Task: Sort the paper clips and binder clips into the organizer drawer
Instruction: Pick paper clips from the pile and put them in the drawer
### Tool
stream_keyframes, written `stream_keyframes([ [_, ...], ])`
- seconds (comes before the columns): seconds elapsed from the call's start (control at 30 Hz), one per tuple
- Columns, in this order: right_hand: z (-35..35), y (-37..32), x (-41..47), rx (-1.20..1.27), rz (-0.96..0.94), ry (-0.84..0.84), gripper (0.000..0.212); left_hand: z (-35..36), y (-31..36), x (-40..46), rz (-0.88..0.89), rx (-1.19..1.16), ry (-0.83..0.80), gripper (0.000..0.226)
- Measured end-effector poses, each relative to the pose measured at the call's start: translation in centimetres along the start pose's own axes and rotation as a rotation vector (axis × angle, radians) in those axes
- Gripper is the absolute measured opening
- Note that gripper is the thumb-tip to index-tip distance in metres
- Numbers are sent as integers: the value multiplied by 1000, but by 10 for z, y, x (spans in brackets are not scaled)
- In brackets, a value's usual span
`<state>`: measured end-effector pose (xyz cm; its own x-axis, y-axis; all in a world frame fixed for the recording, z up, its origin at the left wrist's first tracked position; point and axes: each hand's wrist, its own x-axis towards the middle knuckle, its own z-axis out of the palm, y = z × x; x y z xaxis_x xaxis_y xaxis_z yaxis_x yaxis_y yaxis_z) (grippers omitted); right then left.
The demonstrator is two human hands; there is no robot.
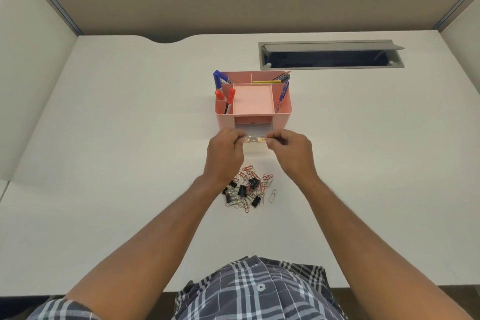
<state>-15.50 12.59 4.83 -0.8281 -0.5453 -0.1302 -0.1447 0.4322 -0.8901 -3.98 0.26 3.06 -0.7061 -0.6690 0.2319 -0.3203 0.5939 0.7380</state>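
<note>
both hands pinched on clear drawer (255,147) front, left hand (225,153) and right hand (292,152), drawer partly out of pink organizer (253,101); mixed clip pile (249,191) nearer, on white desk (130,138).

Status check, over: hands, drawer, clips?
Left hand and right hand pinch the clear drawer, pulled out of the pink organizer. Clips piled on desk, none sorted visibly. Nothing blocking.
</note>
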Motion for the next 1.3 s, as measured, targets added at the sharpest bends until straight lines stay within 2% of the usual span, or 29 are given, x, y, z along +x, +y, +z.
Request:
stream_keyframes([
  [0.17,12,-23,21,-207,-261,30,17,3,7,27,11,53,9,13],
  [0.4,18,-29,25,-286,-290,-37,25,1,7,32,61,66,12,20],
  [0.6,-4,-21,7,-253,-350,8,20,-5,-10,0,126,31,0,16],
  [0.67,-9,-6,-1,-312,-259,-59,20,-3,-22,-15,100,58,-90,16],
  [0.77,-10,24,-10,-594,-64,-307,30,2,-38,-29,-16,171,-377,29],
  [0.83,-6,40,-20,-720,-5,-454,41,5,-43,-34,-81,267,-521,40],
  [0.93,4,51,-33,-713,-41,-491,50,9,-45,-35,-75,323,-563,45],
  [1.0,12,54,-37,-705,-85,-467,48,11,-46,-35,-53,333,-564,43],
  [1.13,21,57,-37,-728,-192,-431,26,16,-46,-36,-47,334,-519,31],
  [1.3,24,54,-34,-730,-184,-401,15,19,-44,-38,-29,356,-491,9],
])
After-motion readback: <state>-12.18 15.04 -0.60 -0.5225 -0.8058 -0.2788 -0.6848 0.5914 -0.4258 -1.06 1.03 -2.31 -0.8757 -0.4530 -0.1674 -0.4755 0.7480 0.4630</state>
